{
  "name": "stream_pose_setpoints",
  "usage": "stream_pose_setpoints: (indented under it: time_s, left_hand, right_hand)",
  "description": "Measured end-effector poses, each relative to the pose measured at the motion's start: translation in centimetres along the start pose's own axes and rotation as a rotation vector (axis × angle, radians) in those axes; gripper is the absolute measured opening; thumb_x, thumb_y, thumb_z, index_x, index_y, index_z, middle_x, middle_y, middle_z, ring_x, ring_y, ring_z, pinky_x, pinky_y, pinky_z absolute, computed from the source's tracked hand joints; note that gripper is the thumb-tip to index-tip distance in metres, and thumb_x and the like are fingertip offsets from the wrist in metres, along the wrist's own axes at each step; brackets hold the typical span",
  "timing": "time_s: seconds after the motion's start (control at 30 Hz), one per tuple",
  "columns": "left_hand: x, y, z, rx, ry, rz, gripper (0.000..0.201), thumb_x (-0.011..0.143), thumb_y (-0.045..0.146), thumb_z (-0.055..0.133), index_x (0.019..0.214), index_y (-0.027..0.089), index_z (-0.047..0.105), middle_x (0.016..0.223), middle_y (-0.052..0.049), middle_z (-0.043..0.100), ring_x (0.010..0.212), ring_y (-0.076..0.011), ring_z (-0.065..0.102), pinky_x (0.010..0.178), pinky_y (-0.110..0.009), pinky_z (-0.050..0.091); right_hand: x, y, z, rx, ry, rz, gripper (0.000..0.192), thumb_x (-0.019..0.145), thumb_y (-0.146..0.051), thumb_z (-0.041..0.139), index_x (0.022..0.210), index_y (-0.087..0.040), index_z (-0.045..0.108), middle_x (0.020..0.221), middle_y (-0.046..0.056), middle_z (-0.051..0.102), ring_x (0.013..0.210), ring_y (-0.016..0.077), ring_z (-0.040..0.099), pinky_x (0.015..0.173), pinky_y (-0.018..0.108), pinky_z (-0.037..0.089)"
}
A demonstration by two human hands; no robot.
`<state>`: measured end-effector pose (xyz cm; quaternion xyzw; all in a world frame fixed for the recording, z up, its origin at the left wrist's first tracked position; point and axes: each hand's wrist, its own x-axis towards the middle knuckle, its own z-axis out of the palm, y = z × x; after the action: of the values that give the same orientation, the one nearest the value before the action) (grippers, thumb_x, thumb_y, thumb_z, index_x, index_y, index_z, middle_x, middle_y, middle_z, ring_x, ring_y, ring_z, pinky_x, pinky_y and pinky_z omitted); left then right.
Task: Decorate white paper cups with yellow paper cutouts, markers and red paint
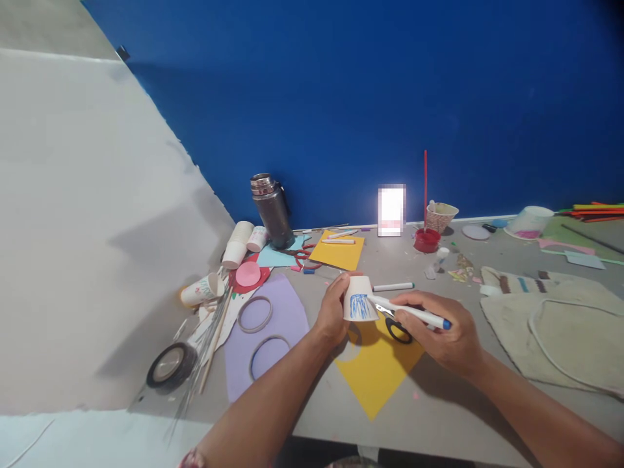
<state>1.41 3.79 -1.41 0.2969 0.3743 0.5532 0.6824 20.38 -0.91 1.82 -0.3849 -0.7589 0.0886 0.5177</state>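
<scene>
White paper cup, upside down above a yellow sheet, sits gripped in our left hand; our right hand pinches a blue-capped marker against blue scribbles. No readable writing.

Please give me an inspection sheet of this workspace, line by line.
Surface: grey table, bearing yellow paper and purple paper.
Job's things: white paper cup with blue marks; blue marker.
Clutter: steel flask, tape roll, red scissors, cloth bag.
Hands: left hand holds the cup; right hand holds the marker, tip at the cup.
Cables: nothing seen.
Surroundings: blue wall.
</scene>
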Motion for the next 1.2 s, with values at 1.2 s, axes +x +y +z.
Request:
stream_pose_setpoints:
  time_s: [1.2]
  left_hand:
    - [-0.25,0.76,0.28,-0.071,-0.004,-0.107,0.039,0.087,0.046,0.069,0.109,0.014,0.071,0.086,-0.011,0.076,0.077,-0.0271,0.076,0.073,-0.038,0.061]
  right_hand:
    - [0.28,-0.32,-0.53,0.039,-0.016,0.024,0.011,0.087,-0.017,0.064,0.086,-0.023,0.074,0.076,0.000,0.080,0.062,0.0162,0.074,0.060,0.022,0.058]
